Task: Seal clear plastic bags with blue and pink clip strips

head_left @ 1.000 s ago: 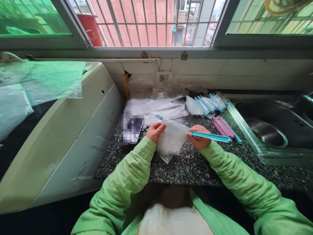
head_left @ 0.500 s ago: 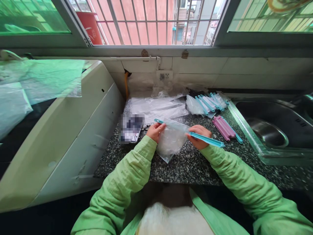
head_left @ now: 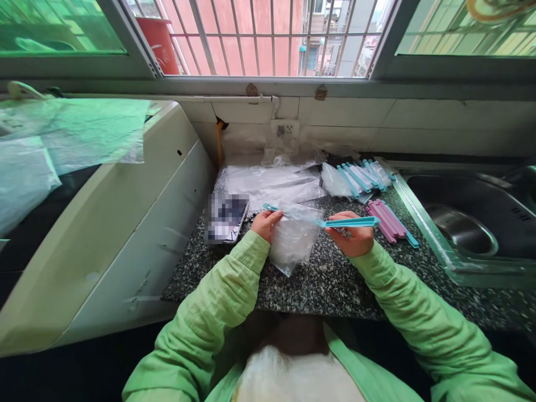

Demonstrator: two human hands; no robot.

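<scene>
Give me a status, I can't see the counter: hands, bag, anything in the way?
Left hand pinching clear bag top. Right hand gripping blue clip across bag mouth. Pink clips just past right hand; phone left of bag.

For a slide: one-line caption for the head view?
Left hand and right hand fit a blue sealing clip on a clear plastic bag above a granite counter.

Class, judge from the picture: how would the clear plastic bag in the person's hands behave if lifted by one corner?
The clear plastic bag looks thin and crinkled, so it would probably flop. Its sagging corner suggests it is light. The glossy film may slip unless pinched, as the left hand does.
</scene>
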